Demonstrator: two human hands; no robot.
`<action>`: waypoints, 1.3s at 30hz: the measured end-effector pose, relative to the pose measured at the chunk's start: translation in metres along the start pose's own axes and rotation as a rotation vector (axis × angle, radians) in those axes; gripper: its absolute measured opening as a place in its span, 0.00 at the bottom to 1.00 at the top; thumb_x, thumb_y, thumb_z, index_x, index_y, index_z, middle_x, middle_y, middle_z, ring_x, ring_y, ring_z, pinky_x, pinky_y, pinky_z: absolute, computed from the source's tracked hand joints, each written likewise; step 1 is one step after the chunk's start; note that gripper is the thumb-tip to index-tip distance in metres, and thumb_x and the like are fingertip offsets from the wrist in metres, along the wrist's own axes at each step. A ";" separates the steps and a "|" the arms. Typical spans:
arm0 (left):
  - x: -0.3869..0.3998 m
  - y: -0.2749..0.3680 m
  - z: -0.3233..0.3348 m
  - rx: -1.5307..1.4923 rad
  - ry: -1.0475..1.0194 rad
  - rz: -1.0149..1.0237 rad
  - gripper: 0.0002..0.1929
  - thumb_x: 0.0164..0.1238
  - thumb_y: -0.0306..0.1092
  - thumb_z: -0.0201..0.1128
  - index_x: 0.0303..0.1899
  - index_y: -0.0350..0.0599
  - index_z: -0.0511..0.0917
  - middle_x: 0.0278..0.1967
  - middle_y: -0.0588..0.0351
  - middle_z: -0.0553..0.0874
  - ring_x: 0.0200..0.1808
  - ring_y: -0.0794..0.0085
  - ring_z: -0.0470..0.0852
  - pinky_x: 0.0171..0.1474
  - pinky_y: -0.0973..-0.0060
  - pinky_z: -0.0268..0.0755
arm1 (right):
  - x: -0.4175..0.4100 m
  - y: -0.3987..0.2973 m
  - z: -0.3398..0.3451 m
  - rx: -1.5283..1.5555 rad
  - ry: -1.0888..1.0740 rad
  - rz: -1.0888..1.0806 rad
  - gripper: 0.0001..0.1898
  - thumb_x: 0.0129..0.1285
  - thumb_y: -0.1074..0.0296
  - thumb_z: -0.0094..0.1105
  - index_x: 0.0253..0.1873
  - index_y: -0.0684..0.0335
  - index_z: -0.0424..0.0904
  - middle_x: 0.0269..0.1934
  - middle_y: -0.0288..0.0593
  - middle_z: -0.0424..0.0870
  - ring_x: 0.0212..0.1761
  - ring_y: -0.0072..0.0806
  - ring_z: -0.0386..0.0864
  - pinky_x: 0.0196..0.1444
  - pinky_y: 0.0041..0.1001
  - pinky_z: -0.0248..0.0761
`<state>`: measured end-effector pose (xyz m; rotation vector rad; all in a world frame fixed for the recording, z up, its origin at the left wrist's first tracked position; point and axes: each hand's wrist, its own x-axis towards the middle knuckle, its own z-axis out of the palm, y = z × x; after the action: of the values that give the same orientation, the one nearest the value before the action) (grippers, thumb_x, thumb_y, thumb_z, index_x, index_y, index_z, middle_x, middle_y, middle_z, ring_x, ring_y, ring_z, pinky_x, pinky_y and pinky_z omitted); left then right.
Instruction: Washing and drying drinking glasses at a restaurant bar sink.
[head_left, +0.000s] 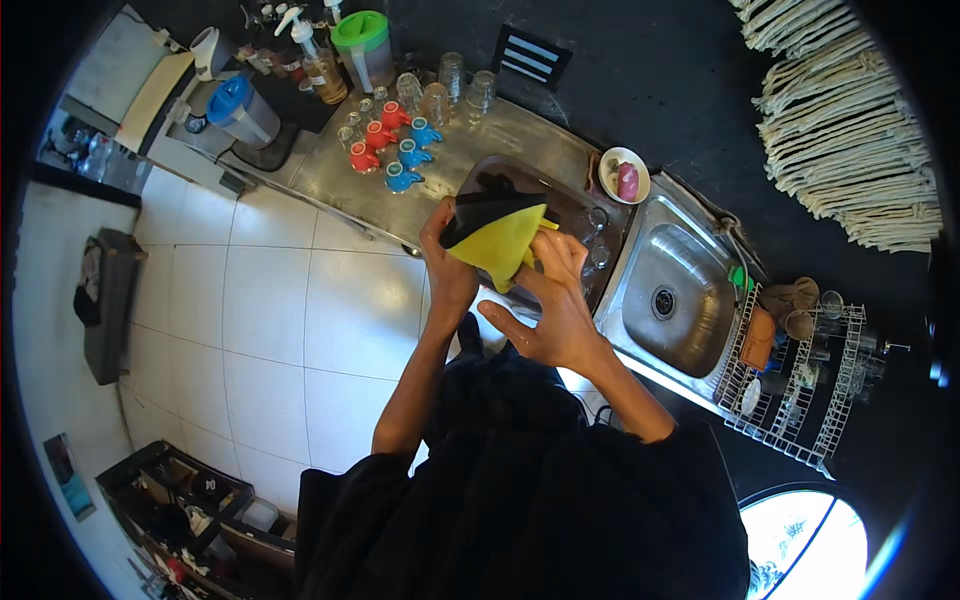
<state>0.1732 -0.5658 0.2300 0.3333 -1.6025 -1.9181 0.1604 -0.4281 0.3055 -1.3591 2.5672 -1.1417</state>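
A yellow cloth (499, 244) and a black item (491, 212) are held up together over a dark brown tray (484, 169). What the black item is, I cannot tell; the cloth covers its near side. My left hand (450, 274) grips it from the left, with its fingers partly hidden behind. On the cloth's right edge, the bent fingers of my right hand (551, 289) take hold of the fabric, thumb stretched away to the left. Small clear glasses (598, 218) stand inside the tray, right of my right hand.
Three red cups (365, 157) and three blue cups (403, 177) stand upside down on the steel counter (517, 131), near clear glasses (480, 91). Right of the tray are a white bowl (632, 161), a steel sink (675, 270) and a wire dish rack (795, 390).
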 end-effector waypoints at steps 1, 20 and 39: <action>0.001 0.000 -0.001 0.001 0.000 0.004 0.09 0.68 0.33 0.53 0.35 0.37 0.75 0.27 0.59 0.77 0.31 0.79 0.73 0.37 0.79 0.68 | -0.001 0.000 -0.003 -0.010 -0.016 0.011 0.18 0.52 0.56 0.70 0.35 0.67 0.79 0.49 0.51 0.74 0.59 0.45 0.66 0.63 0.44 0.50; 0.028 0.033 0.012 0.165 -0.330 0.355 0.04 0.64 0.28 0.59 0.35 0.38 0.76 0.27 0.53 0.83 0.28 0.73 0.81 0.30 0.76 0.71 | -0.026 0.038 0.027 1.503 0.076 0.526 0.17 0.63 0.64 0.60 0.52 0.69 0.76 0.50 0.41 0.78 0.54 0.28 0.73 0.59 0.32 0.62; 0.023 0.006 0.145 -0.725 -0.333 -0.244 0.09 0.60 0.32 0.60 0.37 0.43 0.69 0.27 0.52 0.76 0.28 0.63 0.81 0.34 0.68 0.77 | -0.042 0.129 -0.056 1.391 -0.294 0.261 0.32 0.50 0.72 0.67 0.60 0.69 0.65 0.48 0.37 0.69 0.45 0.26 0.66 0.47 0.26 0.63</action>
<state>0.0765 -0.4638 0.2745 -0.1089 -0.9613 -2.6926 0.0765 -0.3188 0.2557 -0.6733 1.0797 -1.8337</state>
